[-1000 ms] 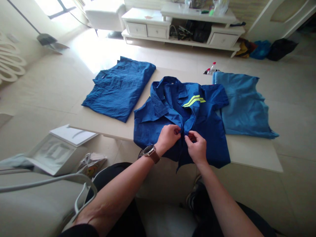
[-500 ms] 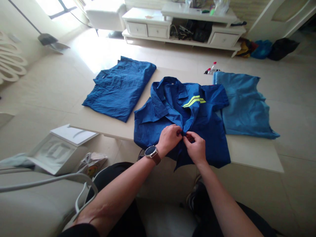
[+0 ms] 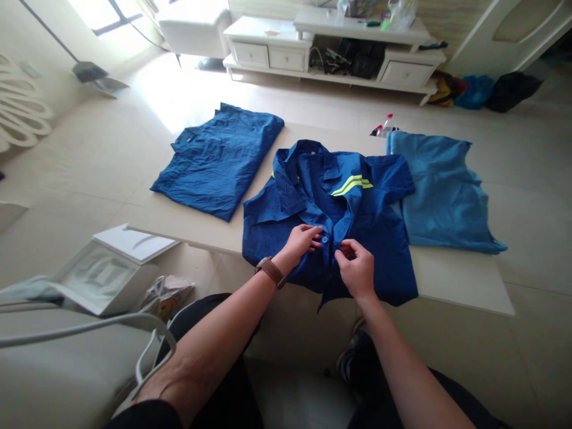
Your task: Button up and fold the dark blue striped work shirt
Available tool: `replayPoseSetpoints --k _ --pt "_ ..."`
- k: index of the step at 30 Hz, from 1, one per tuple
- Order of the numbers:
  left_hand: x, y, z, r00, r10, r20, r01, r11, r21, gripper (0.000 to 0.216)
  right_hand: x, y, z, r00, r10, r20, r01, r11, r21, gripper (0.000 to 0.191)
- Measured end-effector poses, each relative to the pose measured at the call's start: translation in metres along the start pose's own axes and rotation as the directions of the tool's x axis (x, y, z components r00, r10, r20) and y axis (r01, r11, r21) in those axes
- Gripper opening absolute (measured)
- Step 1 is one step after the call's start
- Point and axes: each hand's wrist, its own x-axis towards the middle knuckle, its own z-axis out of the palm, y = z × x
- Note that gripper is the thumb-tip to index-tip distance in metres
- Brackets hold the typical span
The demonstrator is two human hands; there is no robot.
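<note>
A dark blue work jacket point(image 3: 286, 235) with a yellow and grey reflective strip point(image 3: 353, 185) lies front up on the table, its collar pointing away from me. Near its middle, a round button point(image 3: 325, 239) shows on the front edge. My left hand point(image 3: 301, 243), with a brown-strapped watch on the wrist, rests against the cloth just left of this button, its fingers apart. On the other side, my right hand point(image 3: 357, 268) pinches the opposite front edge between thumb and fingers. A small gap separates the two edges there.
Folded blue clothing point(image 3: 214, 164) lies on the table point(image 3: 460, 280) at left, lighter blue cloth point(image 3: 442, 190) at right. Bottles with red caps point(image 3: 388, 122) show behind that cloth. An open white box point(image 3: 111, 268) stands below the table's left edge. A white cabinet point(image 3: 268, 36) stands at the back.
My hands, together at the jacket front before, have parted slightly. The left one has moved left and loosened its pinch, so the button shows. My left wrist has turned.
</note>
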Motion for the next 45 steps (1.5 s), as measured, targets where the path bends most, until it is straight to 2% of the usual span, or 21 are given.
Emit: replayPoseSetpoints --k 6,11,15,19,21,22,24,26,27,30,32,36,38,41,43,45 --pt "0.007 -0.006 0.007 1.0 -0.019 -0.019 0.019 1.0 0.0 0.015 -0.002 -0.006 -0.007 1.0 0.009 0.02 -0.009 1.0 0.006 0.006" --pt "0.021 -0.019 0.016 0.987 0.056 -0.149 -0.053 0.998 0.028 0.038 -0.004 -0.012 -0.013 0.999 0.015 0.051 -0.016 1.0 0.017 0.009" --pt "0.036 -0.029 0.02 0.971 0.179 -0.157 -0.151 0.973 0.174 0.049 -0.005 -0.017 -0.018 0.995 0.022 0.094 -0.024 0.999 0.025 0.008" --pt "0.04 -0.022 0.019 0.939 0.276 -0.206 -0.182 0.904 0.387 0.038 -0.003 -0.018 -0.023 0.995 0.03 0.091 -0.032 0.999 0.024 0.008" --pt "0.034 -0.01 0.016 0.888 0.395 -0.235 -0.206 0.799 0.565 0.031 -0.002 -0.017 -0.026 0.995 0.044 0.085 -0.046 0.999 0.022 0.009" --pt "0.029 -0.003 0.016 0.856 0.474 -0.208 -0.231 0.71 0.665 0.029 -0.001 -0.016 -0.028 0.995 0.052 0.082 -0.054 0.998 0.021 0.009" --pt "0.019 0.007 0.02 0.801 0.596 -0.057 -0.298 0.48 0.825 0.029 -0.001 -0.014 -0.031 0.995 0.063 0.082 -0.064 0.998 0.015 0.008" --pt "0.013 0.009 0.029 0.788 0.601 0.133 -0.374 0.295 0.879 0.036 -0.001 -0.012 -0.034 0.994 0.063 0.087 -0.064 0.998 0.01 0.006" --pt "0.012 0.007 0.035 0.796 0.568 0.209 -0.411 0.252 0.876 0.04 -0.001 -0.011 -0.036 0.994 0.061 0.089 -0.062 0.998 0.007 0.005" --pt "0.017 -0.008 0.05 0.835 0.418 0.358 -0.494 0.283 0.822 0.054 -0.001 -0.009 -0.038 0.994 0.05 0.098 -0.049 0.999 -0.009 0.004" --pt "0.023 -0.015 0.053 0.836 0.384 0.393 -0.518 0.313 0.796 0.058 -0.001 -0.008 -0.039 0.994 0.043 0.105 -0.04 0.999 -0.026 0.004" --pt "0.029 -0.013 0.038 0.821 0.492 0.291 -0.471 0.294 0.832 0.045 -0.001 -0.007 -0.042 0.993 0.038 0.107 -0.029 0.997 -0.078 0.005" --pt "0.029 -0.01 0.028 0.845 0.475 0.247 -0.425 0.314 0.849 0.034 -0.001 -0.006 -0.043 0.995 0.036 0.095 -0.025 0.994 -0.107 0.005" --pt "0.027 -0.014 0.021 0.888 0.348 0.3 -0.426 0.381 0.82 0.022 0.0 -0.004 -0.045 0.997 0.041 0.06 -0.033 0.991 -0.129 0.006" --pt "0.023 -0.022 0.021 0.886 0.311 0.344 -0.448 0.388 0.805 0.023 0.001 -0.003 -0.045 0.998 0.052 0.042 -0.046 0.991 -0.128 0.006" --pt "0.019 -0.032 0.023 0.877 0.33 0.35 -0.458 0.35 0.817 0.028 0.002 -0.003 -0.044 0.997 0.062 0.039 -0.057 0.991 -0.119 0.007"
